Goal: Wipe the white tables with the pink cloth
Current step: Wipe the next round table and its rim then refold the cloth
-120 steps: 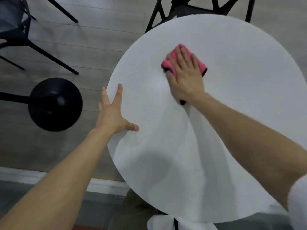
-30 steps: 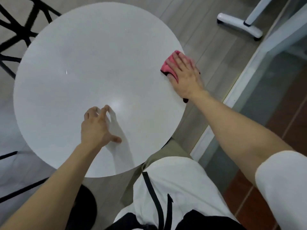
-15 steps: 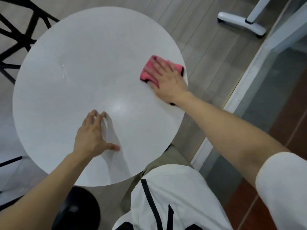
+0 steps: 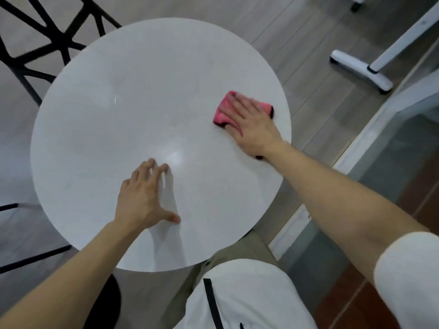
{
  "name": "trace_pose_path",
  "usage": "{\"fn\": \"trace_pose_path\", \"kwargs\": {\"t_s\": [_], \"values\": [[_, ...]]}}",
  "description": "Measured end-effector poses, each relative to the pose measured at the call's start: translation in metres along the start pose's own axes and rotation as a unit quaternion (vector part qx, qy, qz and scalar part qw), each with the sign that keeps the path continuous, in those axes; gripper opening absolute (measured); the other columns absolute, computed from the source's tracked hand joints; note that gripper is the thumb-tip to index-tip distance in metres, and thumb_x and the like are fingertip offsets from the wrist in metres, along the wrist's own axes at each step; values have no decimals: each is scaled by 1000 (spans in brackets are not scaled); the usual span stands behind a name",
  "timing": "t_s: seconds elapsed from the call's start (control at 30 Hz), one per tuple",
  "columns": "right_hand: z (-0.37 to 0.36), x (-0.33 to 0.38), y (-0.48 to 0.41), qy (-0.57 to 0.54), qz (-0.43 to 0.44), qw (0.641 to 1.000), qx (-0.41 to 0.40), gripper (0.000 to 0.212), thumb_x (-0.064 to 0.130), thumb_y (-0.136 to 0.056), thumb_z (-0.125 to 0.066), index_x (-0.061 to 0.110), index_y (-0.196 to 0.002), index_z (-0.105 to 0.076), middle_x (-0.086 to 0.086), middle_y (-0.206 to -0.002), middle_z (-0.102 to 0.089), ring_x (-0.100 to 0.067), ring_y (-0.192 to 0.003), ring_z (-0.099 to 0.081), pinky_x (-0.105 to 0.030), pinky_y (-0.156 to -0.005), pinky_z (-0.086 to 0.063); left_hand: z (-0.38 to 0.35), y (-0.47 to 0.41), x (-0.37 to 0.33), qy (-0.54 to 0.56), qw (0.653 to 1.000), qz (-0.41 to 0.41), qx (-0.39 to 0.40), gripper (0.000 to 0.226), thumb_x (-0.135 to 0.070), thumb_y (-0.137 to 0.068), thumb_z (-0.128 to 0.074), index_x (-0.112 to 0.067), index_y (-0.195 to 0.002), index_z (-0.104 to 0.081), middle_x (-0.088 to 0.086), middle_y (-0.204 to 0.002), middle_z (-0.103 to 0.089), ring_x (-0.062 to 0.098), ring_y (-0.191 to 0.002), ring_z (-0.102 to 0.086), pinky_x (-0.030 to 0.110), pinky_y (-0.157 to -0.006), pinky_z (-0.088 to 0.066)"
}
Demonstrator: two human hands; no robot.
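Observation:
A round white table [image 4: 123,115] fills the middle of the view. A folded pink cloth [image 4: 222,112] lies flat near the table's right edge. My right hand [image 4: 251,125] presses down on it with straight fingers and covers most of it. My left hand [image 4: 145,198] rests on the tabletop near the front, fingertips and thumb touching the surface, holding nothing.
A black wire-frame chair [image 4: 35,43] stands at the table's far left. A white wheeled stand foot [image 4: 361,70] sits on the wood floor at the right, beside a glass partition's white frame [image 4: 370,129]. The table's black base [image 4: 104,305] shows below its front edge.
My right hand has slid the cloth from the table's right rim inward, then slightly back toward the right. My left hand stays planted on the tabletop.

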State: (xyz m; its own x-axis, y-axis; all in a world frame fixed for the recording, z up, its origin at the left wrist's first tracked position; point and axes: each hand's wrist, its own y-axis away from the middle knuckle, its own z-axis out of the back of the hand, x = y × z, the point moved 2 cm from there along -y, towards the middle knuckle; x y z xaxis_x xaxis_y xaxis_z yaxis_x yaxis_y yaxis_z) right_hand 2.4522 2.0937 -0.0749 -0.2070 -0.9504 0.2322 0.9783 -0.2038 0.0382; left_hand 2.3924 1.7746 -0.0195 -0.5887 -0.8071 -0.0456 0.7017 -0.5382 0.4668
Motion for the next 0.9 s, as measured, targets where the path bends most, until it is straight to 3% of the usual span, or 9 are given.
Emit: {"fn": "trace_pose_path", "kwargs": {"t_s": [0.1, 0.2, 0.3, 0.43, 0.53, 0.6, 0.67, 0.8, 0.9], "values": [[14, -49, -34, 18, -189, 982, -20, 66, 52, -114, -25, 26, -173, -17, -3, -182, -6, -20, -168, -2, -42, -136, -2, 2, -6, -10, 1, 1000, 1, -3, 154, -86, -30, -93, -39, -159, -24, -3, -170, -19, 27, -159, -24, 53, -124, -34], [4, -3, -32, 20, -168, 984, -45, 65, 49, -113, -25, 22, -172, -22, -8, -181, -11, -25, -168, -5, -47, -136, -4, 3, -4, -8, 1, 1000, 11, 7, 153, -81, -31, -96, -37, -160, -26, -2, -169, -19, 26, -159, -23, 51, -125, -33], [-22, 89, 15, 13, 57, 998, -14, 61, 49, -115, -30, 24, -171, -30, -7, -180, -18, -25, -168, -8, -49, -136, -7, 5, 3, 2, 13, 1000, 14, 11, 155, -79, -33, -98, -34, -164, -28, -1, -173, -18, 26, -161, -21, 52, -125, -33], [-23, 80, 24, 31, 350, 933, 78, 59, 50, -116, -28, 32, -172, -21, 2, -182, -9, -19, -168, 1, -47, -137, -5, 6, 5, 4, 12, 1000, 5, 21, 157, -83, -40, -94, -35, -169, -20, 2, -179, -11, 27, -166, -15, 51, -128, -29], [3, -8, -33, 22, 95, 995, 11, 62, 47, -113, -30, 28, -171, -26, -1, -181, -13, -20, -168, -6, -44, -136, -3, 7, 2, -4, 4, 1000, -2, 11, 154, -87, -42, -91, -37, -167, -16, 1, -178, -8, 26, -166, -11, 48, -128, -27], [7, -32, -50, 23, -136, 990, -29, 65, 47, -112, -26, 21, -172, -23, -5, -181, -11, -22, -168, -6, -46, -136, -4, 7, 2, -9, 6, 1000, -1, 8, 153, -87, -42, -90, -37, -165, -15, 0, -178, -7, 25, -167, -9, 48, -128, -27], [-5, 10, -47, 27, -202, 977, -69, 64, 45, -114, -25, 17, -171, -25, -11, -180, -15, -27, -168, -10, -50, -136, -7, 7, 3, -8, 10, 1000, 1, 12, 151, -85, -42, -91, -38, -165, -16, -1, -178, -6, 25, -166, -8, 47, -128, -26], [-33, 92, -8, 17, 267, 963, 19, 57, 43, -116, -37, 24, -169, -33, -5, -179, -24, -25, -167, -14, -48, -136, -8, 16, 4, 14, 52, 998, -14, 21, 137, -84, -52, -89, -39, -166, -29, -3, -177, -19, 24, -163, -20, 48, -127, -30], [-16, 51, -29, 8, 294, 955, 31, 55, 39, -113, -44, 28, -167, -37, 1, -179, -22, -21, -168, -11, -47, -136, -12, 34, -14, 43, 104, 994, -2, -15, 115, -70, -59, -96, -34, -158, -50, -2, -166, -41, 28, -152, -40, 50, -120, -38]]}}
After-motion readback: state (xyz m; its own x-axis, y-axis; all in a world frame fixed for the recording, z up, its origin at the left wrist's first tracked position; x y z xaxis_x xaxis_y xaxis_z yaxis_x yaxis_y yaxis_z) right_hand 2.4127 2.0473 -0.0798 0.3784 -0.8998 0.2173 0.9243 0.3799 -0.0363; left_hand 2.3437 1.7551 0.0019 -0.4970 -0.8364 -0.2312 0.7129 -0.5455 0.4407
